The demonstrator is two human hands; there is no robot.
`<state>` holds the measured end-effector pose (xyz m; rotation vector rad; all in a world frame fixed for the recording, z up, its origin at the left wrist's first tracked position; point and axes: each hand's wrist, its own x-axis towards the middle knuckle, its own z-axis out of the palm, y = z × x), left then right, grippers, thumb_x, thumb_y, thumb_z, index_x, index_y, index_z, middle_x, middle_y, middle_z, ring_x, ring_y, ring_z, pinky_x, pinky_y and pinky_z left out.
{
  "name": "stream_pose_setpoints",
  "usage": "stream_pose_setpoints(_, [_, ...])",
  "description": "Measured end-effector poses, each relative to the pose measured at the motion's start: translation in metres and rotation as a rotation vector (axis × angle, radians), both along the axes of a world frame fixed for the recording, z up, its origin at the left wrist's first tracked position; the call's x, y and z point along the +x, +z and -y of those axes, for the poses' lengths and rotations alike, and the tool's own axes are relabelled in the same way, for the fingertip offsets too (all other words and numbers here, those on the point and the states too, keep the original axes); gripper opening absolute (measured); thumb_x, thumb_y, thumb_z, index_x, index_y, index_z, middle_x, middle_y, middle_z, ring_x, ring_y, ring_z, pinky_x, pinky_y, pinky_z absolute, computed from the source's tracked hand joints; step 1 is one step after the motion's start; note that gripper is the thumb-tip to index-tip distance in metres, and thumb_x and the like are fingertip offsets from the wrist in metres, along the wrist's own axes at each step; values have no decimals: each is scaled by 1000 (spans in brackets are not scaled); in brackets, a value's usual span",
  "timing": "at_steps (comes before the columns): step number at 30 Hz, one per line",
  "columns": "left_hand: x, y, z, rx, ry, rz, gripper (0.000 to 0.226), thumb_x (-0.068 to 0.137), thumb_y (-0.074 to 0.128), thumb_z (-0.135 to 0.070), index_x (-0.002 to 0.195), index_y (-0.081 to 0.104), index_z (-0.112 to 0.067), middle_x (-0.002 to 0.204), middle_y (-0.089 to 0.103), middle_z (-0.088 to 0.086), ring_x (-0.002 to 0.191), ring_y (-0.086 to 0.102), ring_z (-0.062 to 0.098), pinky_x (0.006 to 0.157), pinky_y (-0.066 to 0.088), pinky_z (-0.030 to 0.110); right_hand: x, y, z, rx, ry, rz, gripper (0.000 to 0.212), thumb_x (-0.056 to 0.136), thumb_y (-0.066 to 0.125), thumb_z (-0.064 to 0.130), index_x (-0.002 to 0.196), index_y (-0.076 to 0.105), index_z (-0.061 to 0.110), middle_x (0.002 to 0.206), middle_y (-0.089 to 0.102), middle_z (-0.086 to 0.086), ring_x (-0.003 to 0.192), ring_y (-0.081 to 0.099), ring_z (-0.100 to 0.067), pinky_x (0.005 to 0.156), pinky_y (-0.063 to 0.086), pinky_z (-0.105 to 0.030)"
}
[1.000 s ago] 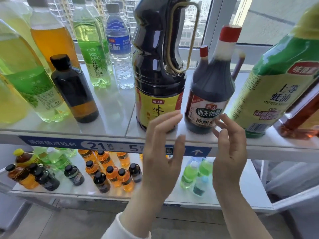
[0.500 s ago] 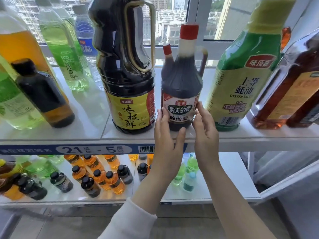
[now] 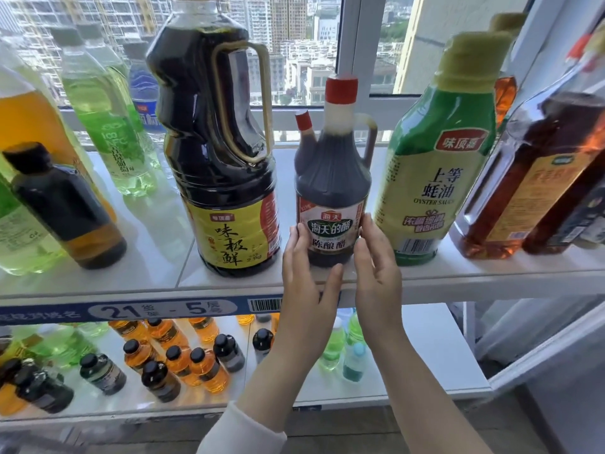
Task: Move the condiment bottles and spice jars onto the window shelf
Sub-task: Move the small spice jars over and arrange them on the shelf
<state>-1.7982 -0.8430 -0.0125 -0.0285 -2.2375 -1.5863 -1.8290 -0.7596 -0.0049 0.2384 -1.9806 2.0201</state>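
1. Already, at the far left of the window shelf (image 3: pixel 154 257), tall drink bottles (image 3: pixel 108 132) of green and orange liquid stand upright, with a small dark bottle (image 3: pixel 65 211) in front of them.
2. Next along stands the large soy sauce jug (image 3: pixel 222 158), upright near the front edge. It looks placed and seems to need nothing more.
3. Just to its right, the vinegar bottle (image 3: pixel 332 178) stands upright on the same shelf, close to the front edge. The left hand (image 3: pixel 304 290) lies flat against its left side, fingers straight, thumb by the base. The right hand (image 3: pixel 376 273) lies against its right side, fingers straight along the label. Neither hand curls round it; they press it lightly from both sides. My guess is that this bottle is being settled into line.
4. Further right, the oyster sauce bottle (image 3: pixel 435 165) and an amber oil bottle (image 3: pixel 530 178) stand upright, apart from both hands.
5. Below, the lower shelf (image 3: pixel 409 355) carries many small orange bottles (image 3: pixel 203 365), dark-capped ones and a few green ones. If these belong to the task, they are what is left. I cannot tell whether any are spice jars. The big condiment bottles look done.
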Motion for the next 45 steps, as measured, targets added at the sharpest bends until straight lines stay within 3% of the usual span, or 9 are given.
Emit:
stream_pose_setpoints(4, [-1,-4,-1,59,18,-31,56,93,47,-33,143,23,-28,150,22,-7,140,21,7,113,29,41,10,1,-7,41,-6,-37,33,96,45,19,127,49,31,137,50,10,125,43,3,93,37,-4])
stream_pose_setpoints(10, [13,0,-33,-14,202,-374,35,93,42,-21,127,48,-15,129,51,0,125,45,10,103,40,33,19,-8,-61,-52,-290,-163,23,87,45,36,100,61,46,111,62,0,109,58,-15,93,49,-32])
stream_pose_setpoints(16, [-15,2,-93,61,139,-139,49,91,42,-31,139,34,-26,147,30,-11,136,25,0,110,29,22,-8,-7,-101,4,-192,-60,36,95,48,11,123,46,33,135,48,6,122,46,4,93,41,-7])
stream_pose_setpoints(18, [-23,-1,-106,119,170,-81,51,92,42,-26,141,29,-26,146,26,-14,138,23,0,112,29,27,-15,-8,-108,19,-117,-33,39,95,48,12,130,43,30,136,44,12,119,43,13,96,43,-11])
stream_pose_setpoints(22, [-33,-4,-115,151,239,-83,53,89,43,-21,141,32,-18,142,35,-8,135,32,8,111,34,39,-24,-8,-114,53,-34,-17,44,89,48,25,133,44,29,138,43,11,128,42,-2,105,43,-34])
stream_pose_setpoints(28, [-37,-5,-118,157,252,-103,53,85,47,-20,137,37,-10,141,39,-3,135,33,9,110,35,41,-30,-9,-119,12,9,-3,47,88,48,22,135,45,23,138,44,4,130,42,-8,105,42,-39])
stream_pose_setpoints(36, [-33,-5,-115,130,218,-77,55,88,51,-16,140,32,-15,144,36,-4,136,31,8,112,32,36,-27,-6,-119,32,19,11,52,85,47,26,136,43,22,138,42,4,131,41,-10,107,40,-39])
stream_pose_setpoints(40, [-13,-6,-137,48,302,-229,44,93,43,-19,134,32,-27,145,37,-4,137,30,7,112,28,26,-9,-2,-140,57,-63,-46,34,89,45,23,122,48,30,128,45,10,121,48,-4,103,41,-23])
stream_pose_setpoints(45, [-17,3,-180,79,5,-194,43,92,39,-34,134,33,-29,140,36,-19,133,34,1,111,30,24,-13,1,-179,-45,-294,-58,31,88,45,25,119,48,28,128,49,1,118,48,-2,98,42,-15])
